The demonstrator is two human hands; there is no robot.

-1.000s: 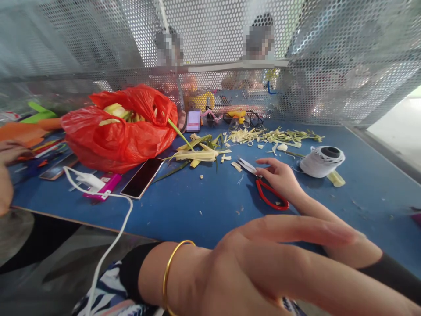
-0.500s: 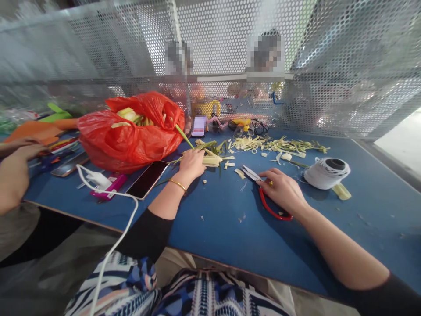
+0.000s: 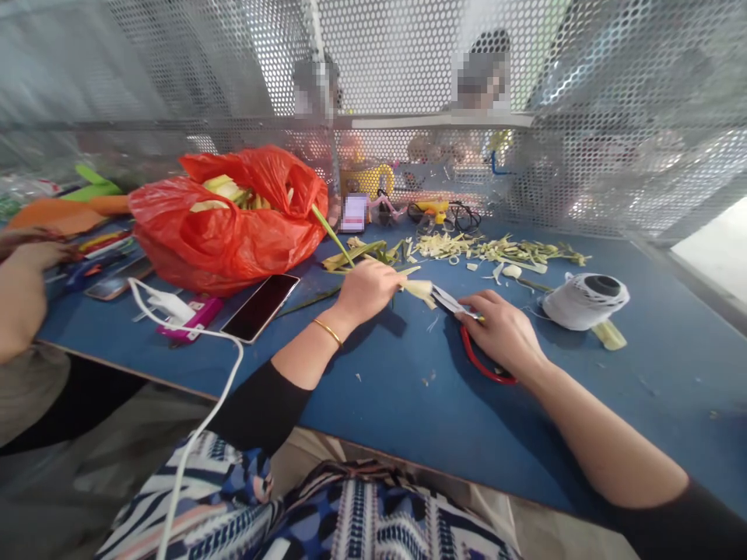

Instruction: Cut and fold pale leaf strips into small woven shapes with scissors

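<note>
My left hand [image 3: 372, 292] is closed round a pale corn husk strip [image 3: 418, 290], whose broad end sticks out toward the right. In my right hand [image 3: 506, 328] is a pair of red-handled scissors [image 3: 485, 367], lying low over the table. The scissor blades [image 3: 447, 299] point left and meet the end of the strip; whether they are parted there is hard to make out. Behind my left hand lie more green and pale husk pieces [image 3: 373, 250]. A heap of short cut scraps [image 3: 447, 246] stretches along the back of the blue table [image 3: 385, 397].
A red plastic bag [image 3: 233, 241] of husks bulges at the left, with a phone [image 3: 261, 308] and a white cable [image 3: 240, 354] before it. A white thread spool [image 3: 587, 302] stands at right. A co-worker's hands [image 3: 35, 257] are far left. Perforated metal panels [image 3: 397, 62] rise behind.
My left hand has lifted a husk strip off the pile and brought it right, to the scissor tips. My right hand stays nearly in place with the scissors.
</note>
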